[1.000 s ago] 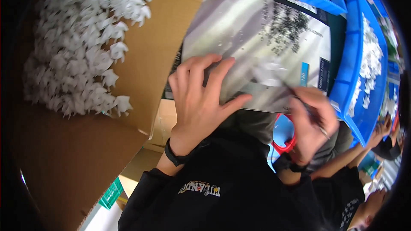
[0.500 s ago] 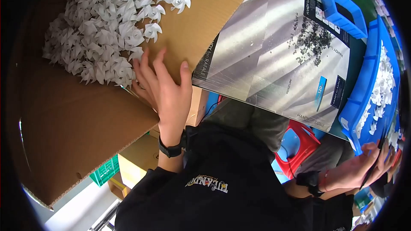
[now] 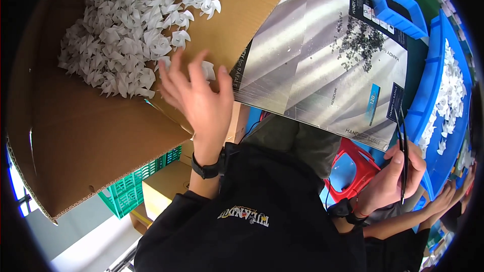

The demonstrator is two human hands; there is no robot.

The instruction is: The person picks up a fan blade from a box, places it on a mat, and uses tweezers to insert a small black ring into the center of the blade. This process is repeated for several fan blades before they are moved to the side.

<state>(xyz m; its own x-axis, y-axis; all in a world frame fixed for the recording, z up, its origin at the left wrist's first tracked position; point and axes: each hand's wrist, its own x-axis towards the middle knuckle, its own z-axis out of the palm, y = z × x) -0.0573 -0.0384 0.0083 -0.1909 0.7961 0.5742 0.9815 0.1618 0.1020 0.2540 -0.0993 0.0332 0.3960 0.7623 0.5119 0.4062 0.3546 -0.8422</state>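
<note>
My left hand (image 3: pixel 195 95) is over a cardboard box (image 3: pixel 252 5), its fingers spread and slightly blurred. Beneath and beyond them lies a heap of small white curled, petal-like pieces (image 3: pixel 121 35). One white piece (image 3: pixel 207 70) shows just behind the fingers; whether they touch it I cannot tell. My right hand (image 3: pixel 398 176) grips black tweezers (image 3: pixel 403 156), tips pointing up over the lower right corner of a shiny grey printed board (image 3: pixel 307 60). Nothing can be made out between the tips. On the board, small dark ring-like bits (image 3: pixel 362 43) lie scattered at upper right.
A long blue tray (image 3: pixel 421 103) with white pieces stands right of the board, a smaller blue tray (image 3: pixel 398 17) beyond it. Another person's hands (image 3: pixel 448 194) are at the far right. A red stool (image 3: pixel 353 166) and a green crate (image 3: pixel 126 191) are below.
My right hand has come left from the blue tray to the board's corner with the tweezers. My left hand has shifted slightly right, and a white piece now shows behind its fingers.
</note>
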